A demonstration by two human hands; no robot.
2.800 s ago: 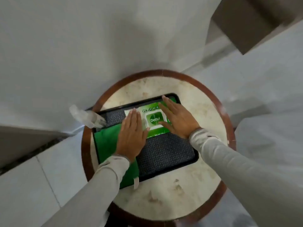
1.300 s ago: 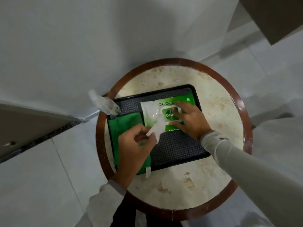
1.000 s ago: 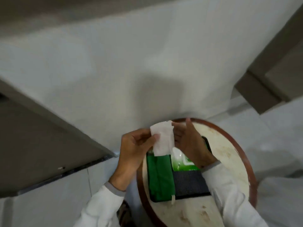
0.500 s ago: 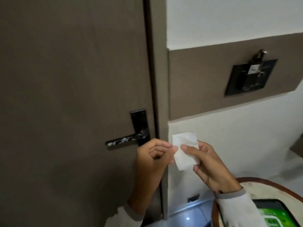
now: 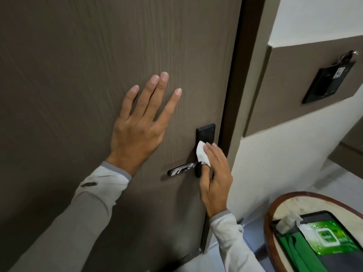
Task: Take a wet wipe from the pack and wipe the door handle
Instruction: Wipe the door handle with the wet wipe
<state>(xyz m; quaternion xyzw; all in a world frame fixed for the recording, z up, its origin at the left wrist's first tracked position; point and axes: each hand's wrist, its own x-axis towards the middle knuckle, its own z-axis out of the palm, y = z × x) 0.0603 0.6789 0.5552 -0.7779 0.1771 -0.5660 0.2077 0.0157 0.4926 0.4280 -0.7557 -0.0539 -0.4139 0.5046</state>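
A black lever door handle (image 5: 181,169) sticks out leftward from a black backplate (image 5: 205,132) on the brown door (image 5: 78,75). My right hand (image 5: 215,177) presses a folded white wet wipe (image 5: 202,155) against the backplate, just above the lever's root. My left hand (image 5: 141,122) lies flat on the door with fingers spread, up and left of the handle. The green wet wipe pack (image 5: 330,239) rests on a black tray (image 5: 332,261) at the lower right.
A round marble-topped table with a wooden rim (image 5: 270,228) holds the tray, with a green cloth (image 5: 294,250) and a clear spray bottle (image 5: 287,222). A black wall panel (image 5: 330,81) hangs to the right of the door frame (image 5: 235,95).
The wipe was pulled from the pack and unfolded between both hands. Now my right hand alone holds it against the handle's backplate, and my left hand has moved flat onto the door.
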